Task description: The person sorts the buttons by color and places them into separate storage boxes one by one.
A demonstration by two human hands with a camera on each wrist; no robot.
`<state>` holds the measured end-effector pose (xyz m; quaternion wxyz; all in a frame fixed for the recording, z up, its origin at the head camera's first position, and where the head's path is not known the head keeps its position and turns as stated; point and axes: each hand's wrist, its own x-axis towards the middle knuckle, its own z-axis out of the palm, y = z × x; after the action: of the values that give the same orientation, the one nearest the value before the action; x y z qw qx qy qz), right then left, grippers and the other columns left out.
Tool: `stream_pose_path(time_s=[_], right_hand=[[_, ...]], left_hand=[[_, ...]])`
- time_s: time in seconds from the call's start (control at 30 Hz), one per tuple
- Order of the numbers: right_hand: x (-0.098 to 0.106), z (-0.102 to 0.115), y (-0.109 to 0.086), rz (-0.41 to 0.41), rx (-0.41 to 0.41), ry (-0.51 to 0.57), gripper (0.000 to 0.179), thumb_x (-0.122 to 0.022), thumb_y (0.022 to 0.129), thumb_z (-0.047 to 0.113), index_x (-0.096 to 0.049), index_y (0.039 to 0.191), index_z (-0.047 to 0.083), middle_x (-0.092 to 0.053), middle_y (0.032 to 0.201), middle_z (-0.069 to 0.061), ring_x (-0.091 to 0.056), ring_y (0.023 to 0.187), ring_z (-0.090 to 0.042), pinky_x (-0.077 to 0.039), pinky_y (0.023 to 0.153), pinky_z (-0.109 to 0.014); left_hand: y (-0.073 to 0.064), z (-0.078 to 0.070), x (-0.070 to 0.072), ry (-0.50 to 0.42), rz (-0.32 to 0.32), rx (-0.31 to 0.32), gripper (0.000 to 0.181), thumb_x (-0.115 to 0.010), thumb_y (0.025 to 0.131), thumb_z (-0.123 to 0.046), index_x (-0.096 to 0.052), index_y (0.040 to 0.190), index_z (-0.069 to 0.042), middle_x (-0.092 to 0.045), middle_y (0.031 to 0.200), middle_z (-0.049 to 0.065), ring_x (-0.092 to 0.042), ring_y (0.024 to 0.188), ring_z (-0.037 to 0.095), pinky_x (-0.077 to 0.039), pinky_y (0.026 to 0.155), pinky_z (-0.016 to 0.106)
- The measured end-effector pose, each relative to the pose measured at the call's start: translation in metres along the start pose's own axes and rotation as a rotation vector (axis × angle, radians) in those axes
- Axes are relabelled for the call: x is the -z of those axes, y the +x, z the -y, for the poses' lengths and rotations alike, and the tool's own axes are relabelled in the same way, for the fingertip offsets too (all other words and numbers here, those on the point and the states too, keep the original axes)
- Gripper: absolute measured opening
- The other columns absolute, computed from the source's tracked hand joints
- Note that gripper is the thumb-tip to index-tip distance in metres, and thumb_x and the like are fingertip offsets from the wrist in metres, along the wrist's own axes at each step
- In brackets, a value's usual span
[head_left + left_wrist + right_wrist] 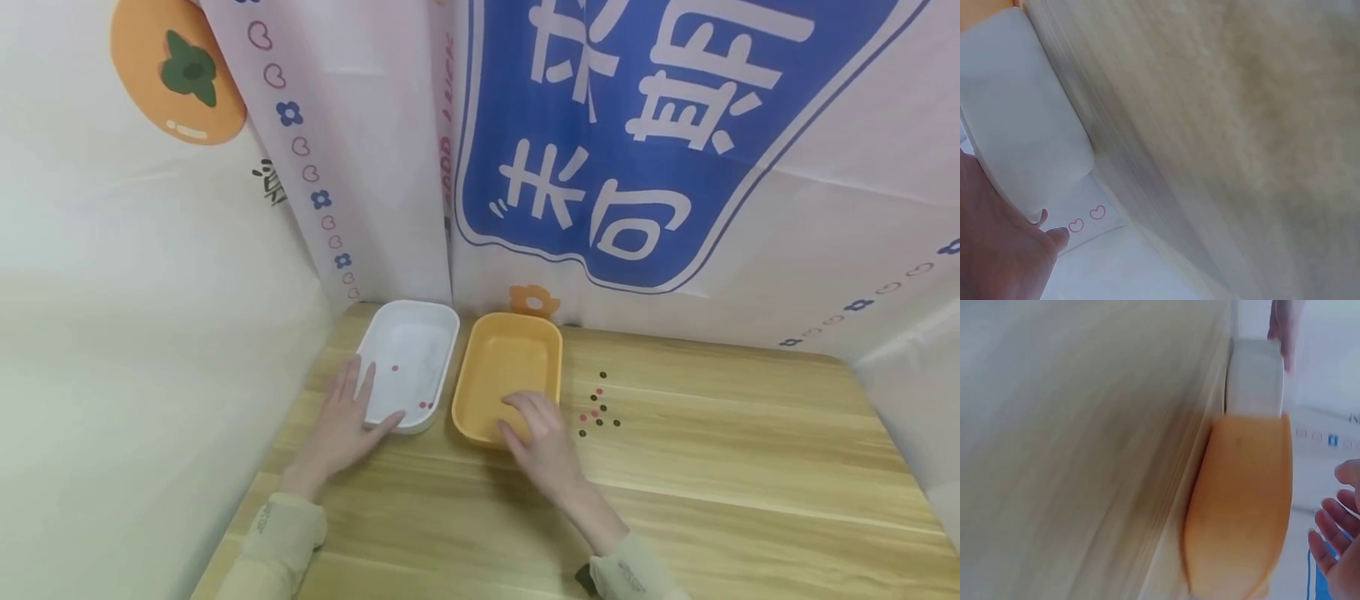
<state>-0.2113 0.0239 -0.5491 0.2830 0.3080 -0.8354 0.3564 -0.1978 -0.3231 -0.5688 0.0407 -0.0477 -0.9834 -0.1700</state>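
Observation:
A white tray (408, 333) stands at the back left of the table. My left hand (345, 425) rests at its near left rim with the fingers spread. Inside that tray lie a few small round red pieces (395, 367). Right beside it is a yellow tray (510, 350). Over the near right part of the yellow tray hovers my right hand (546, 442), fingers apart and slightly bent, with nothing visible between them. To the right, small round dark pieces (603, 407) and red pieces (583, 417) lie scattered on the table.
The wooden table (750, 450) extends to the right and toward me. A white printed cloth (382, 150) with a blue sign (585, 167) hangs close behind the trays. Another pale cloth (150, 333) hangs along the left edge.

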Motion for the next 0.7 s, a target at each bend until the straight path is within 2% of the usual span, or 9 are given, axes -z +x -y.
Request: stream_pose_path(time_s=[0.1,0.23,0.4,0.57,0.7], right_hand=[[0.017,-0.012,-0.008,-0.038,-0.023,-0.019,0.039,-0.092,0.082,0.003,-0.076,0.117,0.0,-0.08,0.112,-0.014,-0.075,0.105,-0.03,-0.066,0.095,-0.049],[0.036,-0.031,-0.018,-0.078,-0.081,-0.024,0.038,-0.091,0.08,-0.004,-0.075,0.115,-0.003,-0.078,0.105,-0.017,-0.073,0.096,-0.029,-0.067,0.085,-0.045],[0.051,-0.052,-0.028,-0.069,-0.166,-0.04,0.035,-0.087,0.082,-0.01,-0.074,0.114,-0.004,-0.077,0.099,-0.017,-0.071,0.087,-0.028,-0.066,0.077,-0.041],[0.06,-0.069,-0.033,-0.01,-0.207,-0.088,0.036,-0.089,0.082,-0.01,-0.075,0.114,-0.008,-0.077,0.095,-0.018,-0.072,0.084,-0.029,-0.066,0.076,-0.045],[0.063,-0.082,-0.034,0.111,-0.275,-0.096,0.034,-0.09,0.085,-0.002,-0.075,0.116,-0.008,-0.077,0.094,-0.015,-0.072,0.082,-0.027,-0.066,0.075,-0.044]], left_hand=[[0.001,-0.001,0.001,0.004,-0.003,-0.004,0.106,-0.063,0.105,-0.061,-0.016,0.174,0.004,-0.004,0.183,0.032,-0.004,0.171,0.051,-0.009,0.14,0.067],[0.003,-0.001,0.003,0.004,-0.006,-0.011,0.106,-0.063,0.105,-0.062,-0.015,0.174,0.003,-0.004,0.183,0.032,-0.004,0.171,0.051,-0.009,0.14,0.067],[0.002,0.0,0.003,0.011,0.005,-0.004,0.106,-0.063,0.105,-0.061,-0.015,0.174,0.003,-0.002,0.183,0.032,-0.004,0.171,0.051,-0.01,0.141,0.067],[0.001,-0.001,0.003,0.014,0.01,-0.001,0.105,-0.062,0.106,-0.061,-0.016,0.173,0.005,-0.003,0.183,0.032,-0.006,0.171,0.053,-0.011,0.14,0.067],[0.0,-0.002,0.004,0.01,0.01,0.0,0.104,-0.062,0.106,-0.061,-0.018,0.173,0.005,-0.005,0.182,0.033,-0.008,0.17,0.054,-0.012,0.14,0.068]])
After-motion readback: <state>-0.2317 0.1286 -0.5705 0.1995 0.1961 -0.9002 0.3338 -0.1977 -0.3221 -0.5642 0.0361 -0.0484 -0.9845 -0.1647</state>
